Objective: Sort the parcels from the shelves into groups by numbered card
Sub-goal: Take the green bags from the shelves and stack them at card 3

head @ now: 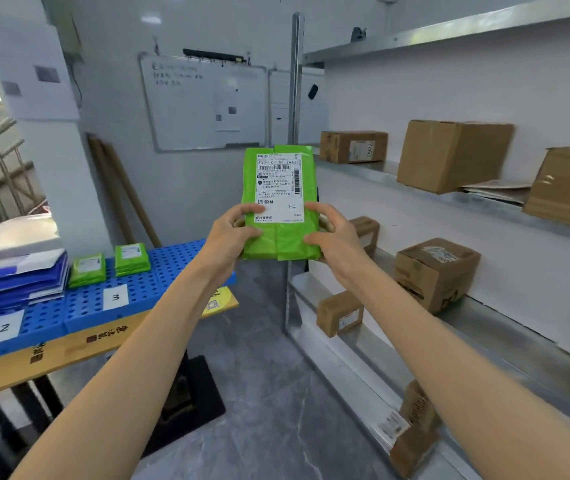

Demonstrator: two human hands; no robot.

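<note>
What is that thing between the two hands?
In the head view, a green parcel lies between the left hand and the right hand; both grip its lower part.

Bright, even indoor light — daylight blown out at left, shelves [450, 32] bowed by the lens, edges softly blurred.
</note>
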